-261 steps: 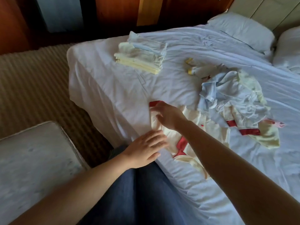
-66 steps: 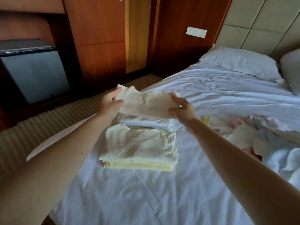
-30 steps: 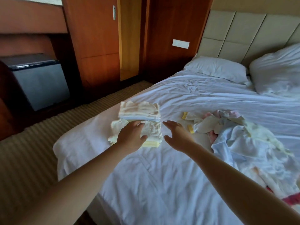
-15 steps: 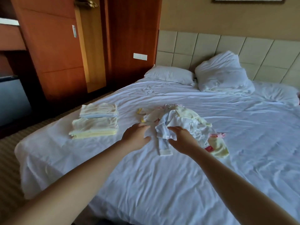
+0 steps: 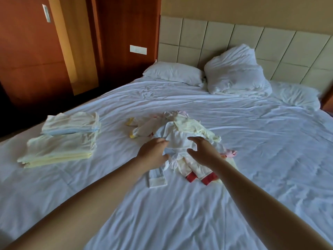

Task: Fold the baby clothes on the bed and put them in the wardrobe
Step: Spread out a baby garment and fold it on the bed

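Both hands, left hand [image 5: 153, 152] and right hand [image 5: 202, 150], spread open and empty over the heap of clothes [image 5: 180, 136]; folded stack [image 5: 63, 138] lies well left on the bed [image 5: 180, 204].

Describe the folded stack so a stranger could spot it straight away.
Start at the white bed and look to its left edge, nearest the wooden wardrobe. The folded stack lies there: flat, squared, pale yellow layers, unlike the rumpled heap mid-bed.

No legible text or labels anywhere.
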A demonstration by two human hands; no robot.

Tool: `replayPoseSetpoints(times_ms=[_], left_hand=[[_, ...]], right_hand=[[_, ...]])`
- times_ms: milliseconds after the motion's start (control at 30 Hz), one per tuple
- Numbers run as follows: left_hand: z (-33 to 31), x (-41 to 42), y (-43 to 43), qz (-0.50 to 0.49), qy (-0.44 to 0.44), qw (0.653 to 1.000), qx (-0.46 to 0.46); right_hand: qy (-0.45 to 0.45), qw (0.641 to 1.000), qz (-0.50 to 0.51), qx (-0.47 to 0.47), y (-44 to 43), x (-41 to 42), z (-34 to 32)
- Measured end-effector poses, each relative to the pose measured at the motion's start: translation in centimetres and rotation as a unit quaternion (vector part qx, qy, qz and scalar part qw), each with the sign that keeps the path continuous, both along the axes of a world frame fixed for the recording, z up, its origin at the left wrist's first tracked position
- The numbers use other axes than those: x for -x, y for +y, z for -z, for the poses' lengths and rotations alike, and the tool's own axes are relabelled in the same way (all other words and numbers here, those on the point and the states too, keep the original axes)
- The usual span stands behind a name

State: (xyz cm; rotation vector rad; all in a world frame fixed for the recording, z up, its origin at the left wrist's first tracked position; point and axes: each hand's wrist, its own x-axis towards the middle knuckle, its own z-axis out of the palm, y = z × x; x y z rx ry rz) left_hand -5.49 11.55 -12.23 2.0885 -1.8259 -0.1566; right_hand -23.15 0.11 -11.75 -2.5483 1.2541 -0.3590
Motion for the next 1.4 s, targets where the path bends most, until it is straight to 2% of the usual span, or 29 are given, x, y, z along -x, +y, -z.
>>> replayPoseSetpoints(times_ms=[233,333,500,567,667,767,967,1167,1233,1400], left_hand=[[3.1,-5.3,-8.4,0.034,0.043,0.998,0.008],[3.6,-6.7,-9.7,0.05,0.065,0.997,-0.006],[2.6,-8.8,-10.4,0.053,0.103,0.993,-0.016],[2.0,-9.2,-10.7,0.056,0.109,0.992,-0.012],[1.2,-8.9,-11.0,0.068,0.112,0.991,0.006],[1.4,-7.5,-10.6,0.095,0.062,0.993,0.033],[1.1,-3.6,-3.5,0.194,-0.043,0.972,0.122],[2.8,0.4,10.1,0.196,-0.051,0.979,-0.015],[3.7,2.1,13.9,0.216,-0.068,0.971,-0.075],[4.8,5.9,19.6,0.242,-0.036,0.95,-0.196]], right_hand=[[-0.035,0.997,0.075,-0.008,-8.6,-8.1,2.9],[-0.04,0.992,0.121,-0.024,-10.6,-9.8,4.0],[-0.061,0.982,0.182,0.001,-11.8,-11.5,3.0],[-0.076,0.982,0.171,-0.001,-10.9,-11.3,2.4],[-0.151,0.976,0.149,-0.037,-8.1,-9.7,1.8],[-0.211,0.968,0.124,-0.052,-4.0,-6.9,1.2],[-0.217,0.973,0.068,-0.041,6.9,-1.0,0.6],[-0.118,0.987,0.057,-0.09,17.5,4.8,3.0],[-0.072,0.988,0.042,-0.128,20.8,6.5,4.3],[-0.003,0.982,0.019,-0.186,26.5,10.3,6.9]])
